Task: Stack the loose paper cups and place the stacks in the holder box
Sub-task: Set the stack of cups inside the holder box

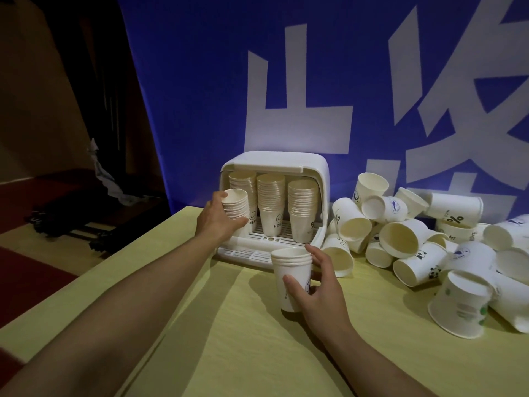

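Left hand (219, 219) at 10 o'clock of view centre, fingers curled round tall cup stack (237, 206), held at open front left of holder box (303, 163). Three stacks (271, 207) upright inside box. Right hand (316, 293) at 6 o'clock of box, fingers spread, gripping short cup stack (292, 270) above yellow surface (229, 339). Loose cups (400, 239) piled at 3 o'clock of box, most lying sideways. Blue banner (200, 81) behind.
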{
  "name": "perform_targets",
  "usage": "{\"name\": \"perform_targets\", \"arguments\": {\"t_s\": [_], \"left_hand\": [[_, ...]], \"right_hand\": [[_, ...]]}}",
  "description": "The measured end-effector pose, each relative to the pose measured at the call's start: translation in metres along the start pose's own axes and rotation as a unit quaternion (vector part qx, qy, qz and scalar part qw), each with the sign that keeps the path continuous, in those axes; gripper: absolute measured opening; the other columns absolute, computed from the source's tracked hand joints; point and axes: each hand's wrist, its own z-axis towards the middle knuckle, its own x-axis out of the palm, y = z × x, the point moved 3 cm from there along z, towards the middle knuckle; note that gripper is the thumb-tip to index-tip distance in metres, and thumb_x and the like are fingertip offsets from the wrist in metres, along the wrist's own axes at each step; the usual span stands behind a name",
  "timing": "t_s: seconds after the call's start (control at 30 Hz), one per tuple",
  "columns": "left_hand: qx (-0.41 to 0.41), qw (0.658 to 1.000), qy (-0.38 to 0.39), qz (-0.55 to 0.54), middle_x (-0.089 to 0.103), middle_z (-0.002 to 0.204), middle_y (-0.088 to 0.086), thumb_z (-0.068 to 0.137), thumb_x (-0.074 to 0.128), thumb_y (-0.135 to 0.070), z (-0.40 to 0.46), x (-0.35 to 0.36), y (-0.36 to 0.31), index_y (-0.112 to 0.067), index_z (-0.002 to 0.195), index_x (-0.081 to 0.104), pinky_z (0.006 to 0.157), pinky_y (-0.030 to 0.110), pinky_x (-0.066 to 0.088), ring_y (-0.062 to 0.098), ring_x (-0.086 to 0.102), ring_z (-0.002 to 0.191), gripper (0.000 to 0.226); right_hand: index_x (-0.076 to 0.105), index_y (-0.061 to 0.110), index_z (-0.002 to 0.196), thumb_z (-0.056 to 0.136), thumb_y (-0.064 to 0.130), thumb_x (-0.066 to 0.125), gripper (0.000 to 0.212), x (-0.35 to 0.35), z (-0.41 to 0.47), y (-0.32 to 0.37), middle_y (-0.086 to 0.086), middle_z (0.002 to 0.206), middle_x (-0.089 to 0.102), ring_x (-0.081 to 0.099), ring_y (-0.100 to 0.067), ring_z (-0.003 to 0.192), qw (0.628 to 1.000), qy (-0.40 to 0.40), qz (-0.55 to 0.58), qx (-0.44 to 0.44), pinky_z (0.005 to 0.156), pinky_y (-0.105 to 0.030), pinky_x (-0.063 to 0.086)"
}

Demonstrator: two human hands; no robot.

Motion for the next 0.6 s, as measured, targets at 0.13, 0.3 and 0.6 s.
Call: {"name": "perform_targets", "arguments": {"t_s": [0.13, 0.3, 0.6], "left_hand": [[0.005, 1.000, 0.014, -0.004, 0.051, 0.144, 0.007, 0.074, 0.087, -0.045, -0.001, 0.002, 0.002, -0.029, 0.147, 0.030, 0.098, 0.043, 0.046, 0.031, 0.054, 0.125, 0.094], [0.014, 0.998, -0.020, -0.064, 0.036, 0.156, 0.005, 0.076, 0.086, -0.043, -0.014, -0.004, -0.002, -0.031, 0.154, 0.020, 0.112, 0.047, 0.037, 0.030, 0.036, 0.141, 0.103], [-0.027, 0.949, 0.013, -0.315, 0.063, 0.125, -0.002, 0.098, 0.062, -0.033, -0.121, 0.018, -0.048, -0.026, 0.121, 0.058, 0.077, 0.028, 0.050, 0.019, 0.061, 0.108, 0.024]], "right_hand": [[0.037, 0.053, 0.131, 0.085, 0.026, 0.077, 0.066, -0.001, -0.002, -0.001, 0.034, 0.122, 0.049, 0.051, 0.019, 0.104, 1.000, -0.002, -0.004, 0.003, 0.071, -0.009, 0.051], [0.041, 0.051, 0.128, 0.085, 0.022, 0.077, 0.063, -0.003, -0.002, 0.003, 0.029, 0.121, 0.056, 0.055, 0.014, 0.104, 1.000, -0.016, 0.007, 0.003, 0.072, -0.015, 0.053], [0.036, 0.051, 0.134, 0.089, 0.025, 0.075, 0.065, -0.030, -0.008, 0.037, 0.032, 0.122, 0.049, 0.055, 0.012, 0.107, 0.995, -0.094, 0.034, -0.002, 0.073, -0.013, 0.052]]}}
